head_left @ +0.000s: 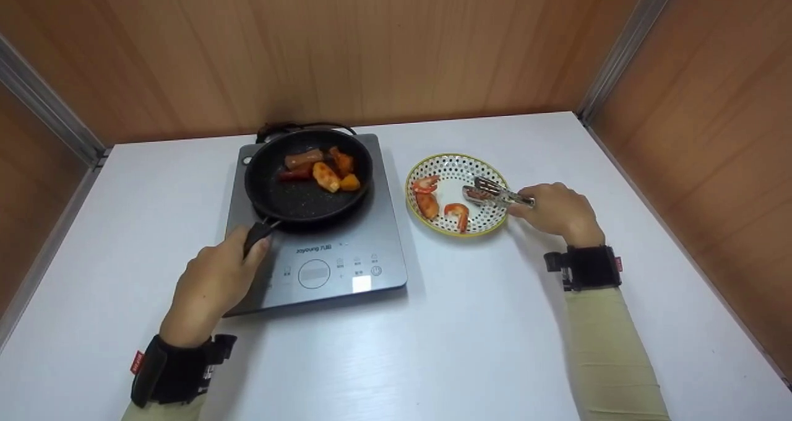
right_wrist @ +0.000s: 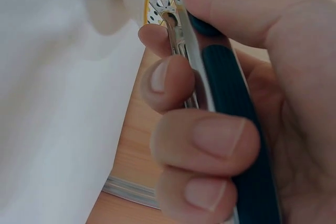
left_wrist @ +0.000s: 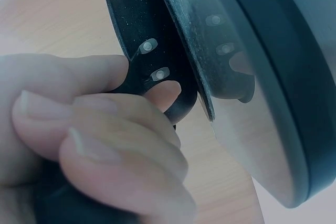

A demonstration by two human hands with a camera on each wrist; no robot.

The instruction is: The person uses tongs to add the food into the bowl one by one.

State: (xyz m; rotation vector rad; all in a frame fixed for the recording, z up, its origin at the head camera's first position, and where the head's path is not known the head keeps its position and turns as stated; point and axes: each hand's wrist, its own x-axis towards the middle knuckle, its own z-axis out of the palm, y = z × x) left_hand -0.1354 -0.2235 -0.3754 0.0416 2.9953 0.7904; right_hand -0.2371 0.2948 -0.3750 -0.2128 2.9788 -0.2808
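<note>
My left hand (head_left: 213,278) grips the handle (head_left: 258,235) of a black frying pan (head_left: 303,210), and the left wrist view shows fingers curled round it. Several food pieces lie in the pan, among them a pinkish-brown sausage-like piece (head_left: 304,158), a dark red strip (head_left: 296,173) and a browned yellow piece (head_left: 325,177). My right hand (head_left: 557,210) holds metal tongs (head_left: 507,196) with dark teal handle grips (right_wrist: 231,87). Their tips are over the dotted plate (head_left: 440,161), at a brownish piece (head_left: 475,194); whether they pinch it I cannot tell. Shrimp (head_left: 457,215) lie on the plate.
Beneath the pan is a grey induction cooker (head_left: 365,241) with a touch panel, its black cord (head_left: 322,124) running behind. The plate stands to its right on the white table (head_left: 383,359). Wood-grain panels (head_left: 396,49) enclose the back and sides.
</note>
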